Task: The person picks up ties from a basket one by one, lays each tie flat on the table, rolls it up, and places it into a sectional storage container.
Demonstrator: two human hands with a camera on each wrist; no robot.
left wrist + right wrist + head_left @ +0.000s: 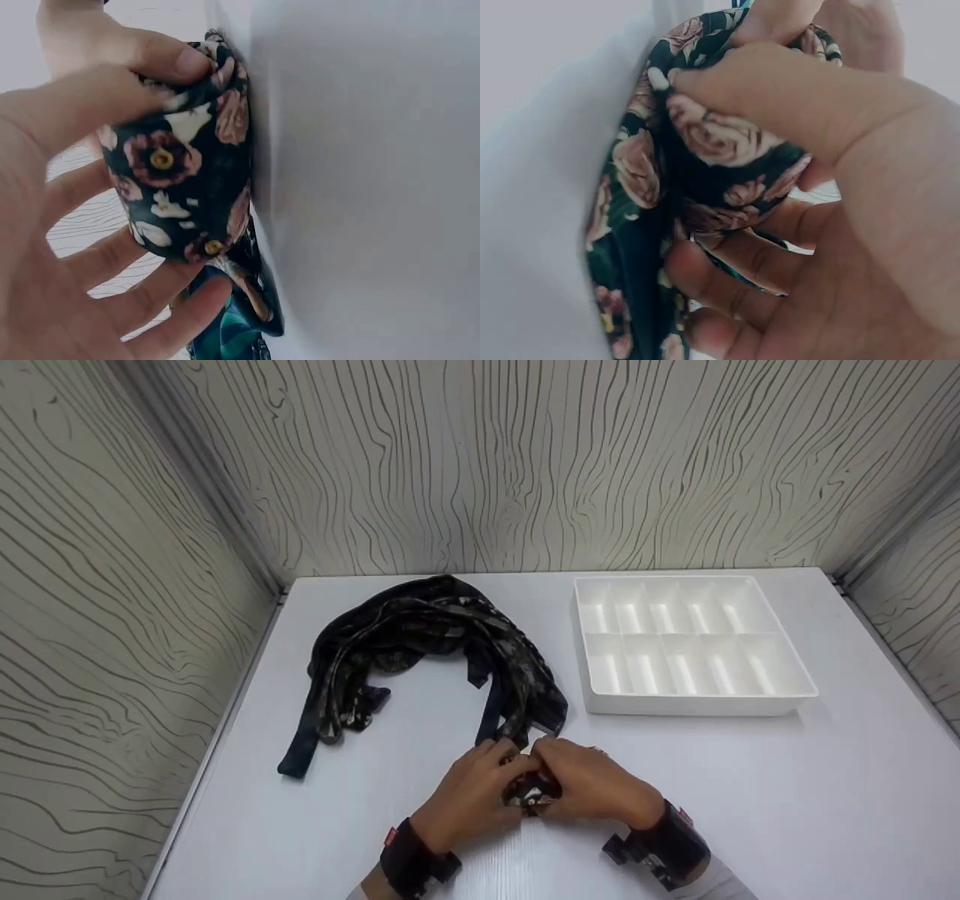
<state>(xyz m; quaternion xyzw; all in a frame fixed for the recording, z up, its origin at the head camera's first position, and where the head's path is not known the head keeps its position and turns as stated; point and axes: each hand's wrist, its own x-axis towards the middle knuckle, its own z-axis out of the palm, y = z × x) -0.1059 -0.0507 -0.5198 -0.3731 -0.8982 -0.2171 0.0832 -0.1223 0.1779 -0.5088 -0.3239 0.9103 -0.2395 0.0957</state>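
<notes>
A dark necktie with a floral print point(534, 795) is wound into a thick roll near the table's front. My left hand point(472, 795) grips the roll's left side, and my right hand point(596, 780) holds its right side. In the left wrist view, the thumb presses into the top of the rolled floral necktie point(184, 172) while the fingers spread along its side. The right wrist view has the thumb on the roll's rose print point(724, 142), fingers curled behind, and a flat length of fabric point(637, 255) running down beside it.
Beyond my hands, several dark patterned neckties point(420, 615) lie in a curved heap on the white table point(360, 825). To the right stands a white tray point(697, 705) with two rows of compartments. Wood-grain panels point(480, 465) enclose the back and sides.
</notes>
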